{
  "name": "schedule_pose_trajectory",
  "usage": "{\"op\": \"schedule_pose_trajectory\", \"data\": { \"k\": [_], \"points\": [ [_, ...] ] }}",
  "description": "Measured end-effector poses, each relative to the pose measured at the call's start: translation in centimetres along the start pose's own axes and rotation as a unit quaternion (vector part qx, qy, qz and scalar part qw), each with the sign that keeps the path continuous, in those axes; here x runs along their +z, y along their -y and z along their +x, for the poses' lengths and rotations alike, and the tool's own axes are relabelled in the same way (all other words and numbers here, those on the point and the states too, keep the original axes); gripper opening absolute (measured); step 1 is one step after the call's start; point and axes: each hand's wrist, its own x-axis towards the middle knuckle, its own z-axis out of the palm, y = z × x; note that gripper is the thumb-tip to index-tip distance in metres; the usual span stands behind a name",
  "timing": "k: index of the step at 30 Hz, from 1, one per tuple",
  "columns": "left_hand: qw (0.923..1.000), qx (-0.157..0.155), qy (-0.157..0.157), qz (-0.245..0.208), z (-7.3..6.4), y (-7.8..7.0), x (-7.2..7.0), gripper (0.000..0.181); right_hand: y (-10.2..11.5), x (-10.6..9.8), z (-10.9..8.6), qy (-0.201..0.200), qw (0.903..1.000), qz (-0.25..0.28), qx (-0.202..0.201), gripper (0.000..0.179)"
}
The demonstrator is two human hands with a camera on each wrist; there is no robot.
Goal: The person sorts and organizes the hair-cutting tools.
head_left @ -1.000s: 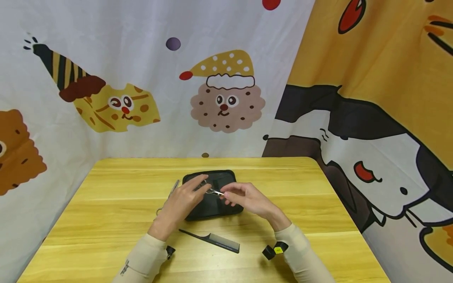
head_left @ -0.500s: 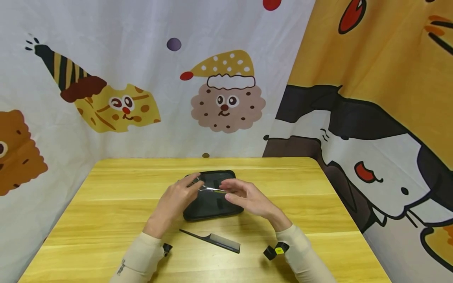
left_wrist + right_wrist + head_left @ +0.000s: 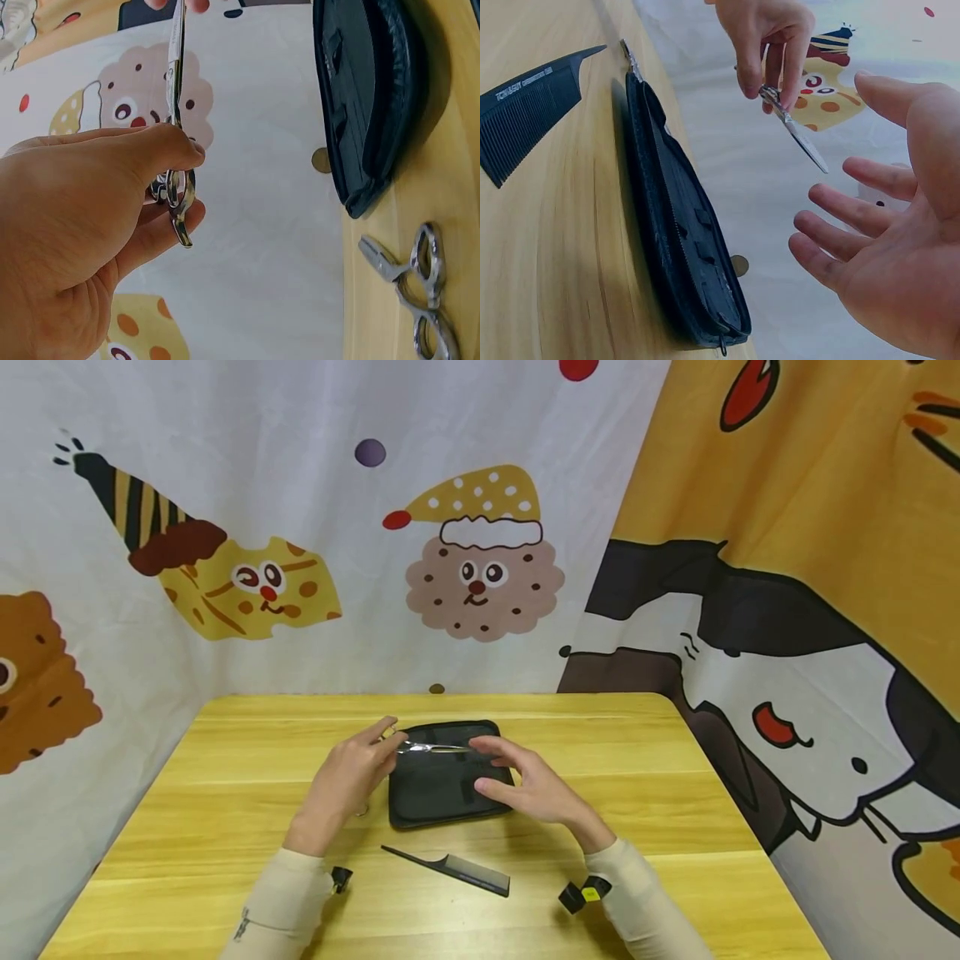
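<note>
My left hand [image 3: 348, 772] holds a pair of silver scissors [image 3: 174, 82] by the handles, thumb and fingers closing on the finger rings. The blades point right, above a black zip case [image 3: 442, 797] lying on the table. Beside the blade tip is my right hand [image 3: 900, 217], fingers spread and holding nothing; in the right wrist view the tip appears apart from them. A second pair of scissors [image 3: 420, 274] lies on the table left of the case, mostly hidden by my left hand in the head view. Elastic loops [image 3: 705, 232] show inside the case.
A black tail comb [image 3: 476, 875] lies on the wooden table [image 3: 645, 760] in front of the case. Behind the table hangs a white and yellow curtain [image 3: 315, 468] with cartoon prints. Each wrist carries a small black camera [image 3: 581, 893].
The left hand has moved left with the scissors, drawing the blades away from the right hand. The right fingers, which pinched the blade end a second ago, have spread apart.
</note>
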Motion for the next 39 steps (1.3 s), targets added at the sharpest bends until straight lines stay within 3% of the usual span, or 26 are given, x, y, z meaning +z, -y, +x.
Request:
{"op": "schedule_pose_trajectory", "data": {
  "k": [7, 16, 26, 34, 39],
  "points": [
    [0.9999, -0.012, -0.009, -0.005, -0.3, 1.0, -0.2, 0.034, -0.4, 0.1, -0.4, -0.012, 0.9995, -0.028, -0.012, 0.061],
    [0.9995, -0.024, -0.011, -0.016, -0.6, 1.8, -0.3, 0.028, -1.0, -0.4, -1.2, -0.022, 0.9944, -0.103, -0.002, 0.066],
    [0.9986, -0.048, 0.014, -0.02, -0.7, 2.3, -0.5, 0.026, -2.5, -0.5, -1.6, 0.003, 0.9845, -0.173, 0.027, 0.073],
    [0.998, -0.056, 0.015, -0.026, -0.9, 2.9, -0.5, 0.025, -3.5, -0.7, -1.7, 0.029, 0.9786, -0.197, 0.052, 0.077],
    [0.9969, -0.067, 0.032, -0.026, -1.1, 3.2, -0.5, 0.027, -4.0, -1.0, -1.7, 0.048, 0.9764, -0.204, 0.051, 0.078]
  ]
}}
